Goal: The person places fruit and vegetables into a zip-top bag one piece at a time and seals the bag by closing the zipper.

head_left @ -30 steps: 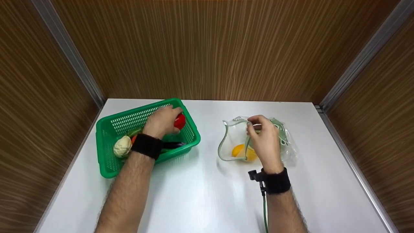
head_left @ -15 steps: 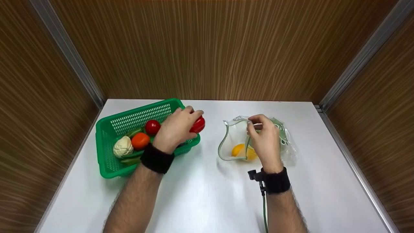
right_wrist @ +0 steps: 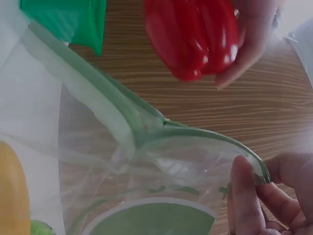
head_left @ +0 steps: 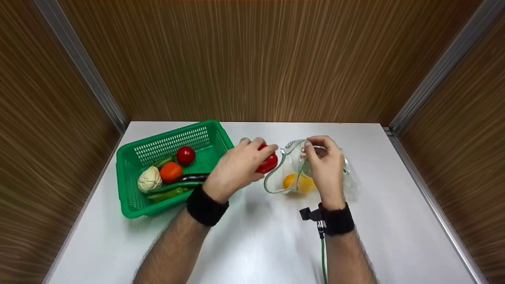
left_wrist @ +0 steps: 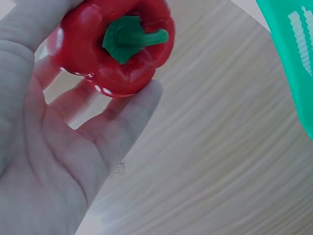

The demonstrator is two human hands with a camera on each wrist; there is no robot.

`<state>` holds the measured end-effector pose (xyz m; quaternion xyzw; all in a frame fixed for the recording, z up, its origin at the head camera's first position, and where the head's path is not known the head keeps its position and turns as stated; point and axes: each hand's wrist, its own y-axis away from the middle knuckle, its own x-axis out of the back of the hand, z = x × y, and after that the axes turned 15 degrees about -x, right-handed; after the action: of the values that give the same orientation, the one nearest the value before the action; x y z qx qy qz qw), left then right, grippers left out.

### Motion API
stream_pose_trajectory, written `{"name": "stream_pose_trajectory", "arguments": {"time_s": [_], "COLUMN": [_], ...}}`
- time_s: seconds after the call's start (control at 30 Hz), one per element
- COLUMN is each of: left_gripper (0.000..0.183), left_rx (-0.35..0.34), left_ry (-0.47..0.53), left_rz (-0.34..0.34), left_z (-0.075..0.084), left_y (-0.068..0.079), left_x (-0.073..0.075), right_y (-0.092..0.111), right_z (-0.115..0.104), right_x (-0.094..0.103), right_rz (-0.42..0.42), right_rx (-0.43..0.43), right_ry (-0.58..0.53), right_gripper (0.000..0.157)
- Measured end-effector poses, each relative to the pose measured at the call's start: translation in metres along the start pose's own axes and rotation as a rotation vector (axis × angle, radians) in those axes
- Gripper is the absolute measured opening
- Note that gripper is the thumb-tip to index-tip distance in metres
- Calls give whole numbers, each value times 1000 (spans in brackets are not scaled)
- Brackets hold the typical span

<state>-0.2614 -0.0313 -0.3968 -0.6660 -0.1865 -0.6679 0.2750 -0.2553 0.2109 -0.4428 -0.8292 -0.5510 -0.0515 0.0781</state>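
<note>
My left hand [head_left: 238, 165] grips a red bell pepper [left_wrist: 117, 44] with a green stem, thumb on one side and fingers on the other. In the head view the pepper is just left of the mouth of a clear plastic bag [head_left: 290, 161] with a green-edged rim. The right hand [head_left: 325, 161] pinches that rim between thumb and fingers, and the bag's mouth gapes toward the pepper. Inside the bag lies a yellow-orange item [head_left: 303, 184]; the right wrist view also shows a bit of something green [right_wrist: 41, 228] beside it.
A green basket [head_left: 128, 197] at the left holds a red tomato [head_left: 185, 155], an orange-red round item [head_left: 171, 172], a cauliflower [head_left: 150, 179], a dark eggplant [head_left: 193, 177] and long green vegetables [head_left: 167, 194]. A cable [head_left: 323, 256] runs from the right wristband. Wood-grain walls [head_left: 252, 59] enclose the white table [head_left: 252, 252].
My left hand has lifted the red bell pepper out of the basket and carried it right, up to the bag. The right hand keeps its pinch on the rim, which has shifted slightly.
</note>
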Motion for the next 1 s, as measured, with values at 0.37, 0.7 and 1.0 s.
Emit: {"name": "stream_pose_trajectory", "arguments": {"time_s": [0.37, 0.7, 1.0], "left_gripper": [79, 81, 73], "left_rx": [-119, -138, -128], "left_ry": [-82, -107, -62], "left_rz": [99, 187, 157], "left_z": [19, 17, 12], "left_y": [-13, -20, -25], "left_x": [-14, -21, -28], "right_y": [5, 9, 15], "right_z": [-5, -10, -14], "right_x": [2, 3, 8], "right_rz": [-27, -48, -39], "right_rx": [-32, -24, -13], "right_ry": [-249, -344, -343], "right_gripper": [25, 23, 24]}}
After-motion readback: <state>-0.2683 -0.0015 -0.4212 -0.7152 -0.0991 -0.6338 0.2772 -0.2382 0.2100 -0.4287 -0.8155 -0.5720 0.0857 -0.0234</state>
